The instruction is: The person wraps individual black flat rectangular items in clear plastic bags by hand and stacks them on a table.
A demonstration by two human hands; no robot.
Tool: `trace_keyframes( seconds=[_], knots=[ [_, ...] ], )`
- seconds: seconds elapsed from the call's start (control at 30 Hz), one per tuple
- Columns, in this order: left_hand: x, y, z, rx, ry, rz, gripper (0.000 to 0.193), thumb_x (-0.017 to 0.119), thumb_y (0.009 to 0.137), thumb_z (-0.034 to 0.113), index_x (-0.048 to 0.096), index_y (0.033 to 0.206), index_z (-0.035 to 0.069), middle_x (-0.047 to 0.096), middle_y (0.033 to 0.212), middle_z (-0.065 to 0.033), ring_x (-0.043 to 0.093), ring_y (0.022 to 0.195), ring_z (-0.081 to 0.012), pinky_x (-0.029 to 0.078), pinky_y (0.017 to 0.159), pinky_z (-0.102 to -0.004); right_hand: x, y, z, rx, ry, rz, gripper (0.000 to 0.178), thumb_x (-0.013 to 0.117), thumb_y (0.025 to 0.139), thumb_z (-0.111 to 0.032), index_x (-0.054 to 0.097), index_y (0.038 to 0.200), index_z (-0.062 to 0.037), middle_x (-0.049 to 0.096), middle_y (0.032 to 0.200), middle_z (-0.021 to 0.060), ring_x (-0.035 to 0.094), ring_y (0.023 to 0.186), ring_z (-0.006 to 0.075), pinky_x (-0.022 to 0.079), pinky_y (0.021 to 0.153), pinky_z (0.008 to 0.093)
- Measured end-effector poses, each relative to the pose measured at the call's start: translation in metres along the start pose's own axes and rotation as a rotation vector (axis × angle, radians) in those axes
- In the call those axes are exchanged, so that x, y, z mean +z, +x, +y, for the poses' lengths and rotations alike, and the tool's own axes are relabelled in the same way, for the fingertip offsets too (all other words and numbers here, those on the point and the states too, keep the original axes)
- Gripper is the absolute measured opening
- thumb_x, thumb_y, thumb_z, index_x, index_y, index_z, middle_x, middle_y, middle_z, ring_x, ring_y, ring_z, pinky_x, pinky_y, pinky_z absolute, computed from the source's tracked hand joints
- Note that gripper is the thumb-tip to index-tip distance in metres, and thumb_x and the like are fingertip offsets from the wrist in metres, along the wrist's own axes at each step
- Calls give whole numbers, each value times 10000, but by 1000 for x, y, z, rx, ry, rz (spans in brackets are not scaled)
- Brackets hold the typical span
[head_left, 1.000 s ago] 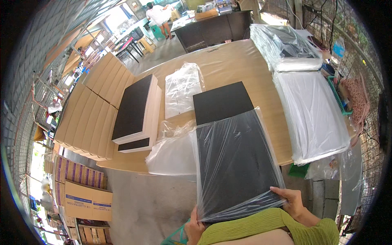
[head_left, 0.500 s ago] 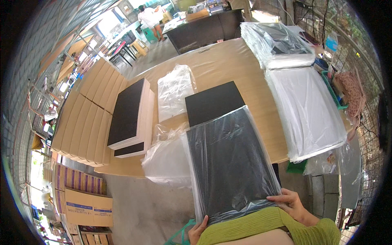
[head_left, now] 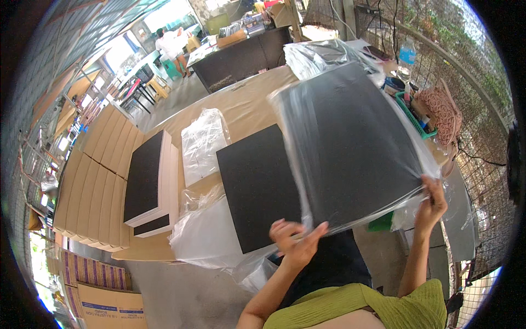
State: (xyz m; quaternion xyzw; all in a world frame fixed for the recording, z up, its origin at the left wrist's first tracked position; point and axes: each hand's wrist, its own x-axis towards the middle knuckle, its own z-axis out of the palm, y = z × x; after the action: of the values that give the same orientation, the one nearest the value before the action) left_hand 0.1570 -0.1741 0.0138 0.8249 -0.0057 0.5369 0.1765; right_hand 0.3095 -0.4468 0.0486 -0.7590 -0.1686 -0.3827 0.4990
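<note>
A black board (head_left: 356, 148) in a clear plastic sleeve is held tilted above the right side of the table. At its near left corner, my left hand (head_left: 296, 241) pinches the loose plastic edge. My right hand (head_left: 433, 205) is closed on its near right corner. Just left of it lies a bare black board (head_left: 257, 189), its near edge by my left fingers. Beyond that board's left side are clear plastic sleeves, one bunch (head_left: 203, 145) farther off and another bunch (head_left: 203, 227) hanging over the table's near edge.
A thick stack of black-topped boards (head_left: 148, 181) sits beside a row of brown cartons (head_left: 90, 192) on the left. More plastic-wrapped material (head_left: 312, 57) lies at the far right, near a green basket (head_left: 413, 112) and a patterned pouch (head_left: 441, 112). A person (head_left: 171, 46) stands far back.
The sleeved board has swung from in front of my body up and to the right, uncovering the bare black board. Both my hands have moved forward with it. The view has shifted slightly.
</note>
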Motion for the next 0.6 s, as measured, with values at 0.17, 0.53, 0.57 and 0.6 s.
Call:
trace_keyframes(
  seconds=[0.17, 0.53, 0.57, 0.6],
  knots=[
    [85, 26, 15, 206, -245, -52, 299, 784, 685, 171, 730, 964, 263, 558, 959, 48, 522, 945, -164, 366, 899, -416, -37, 17, 84, 196, 71, 104, 484, 368, 688, 174, 682, 1028, 33, 675, 1035, 115, 610, 1006, 191, 447, 883, 272],
    [135, -12, 33, 115, -312, -256, 263, 745, 716, 135, 716, 961, 226, 600, 1034, 46, 537, 1030, -186, 341, 979, -417, -22, 6, 153, 397, -308, 88, 195, 632, 808, 37, 720, 965, -39, 679, 799, 34, 601, 738, 89, 464, 666, 241],
    [135, -13, 33, 98, -329, -280, 254, 742, 727, 139, 717, 968, 214, 604, 1069, 37, 535, 1060, -196, 336, 997, -431, -17, 7, 144, 419, -389, 92, 182, 635, 809, 27, 721, 956, -38, 670, 774, 33, 592, 714, 88, 460, 648, 241],
    [134, -11, 34, 83, -353, -302, 245, 739, 738, 143, 718, 974, 203, 609, 1104, 28, 532, 1091, -205, 330, 1015, -446, -17, 8, 142, 414, -396, 113, 189, 631, 804, 30, 720, 957, -36, 660, 764, 32, 585, 697, 93, 455, 641, 240]
  ],
)
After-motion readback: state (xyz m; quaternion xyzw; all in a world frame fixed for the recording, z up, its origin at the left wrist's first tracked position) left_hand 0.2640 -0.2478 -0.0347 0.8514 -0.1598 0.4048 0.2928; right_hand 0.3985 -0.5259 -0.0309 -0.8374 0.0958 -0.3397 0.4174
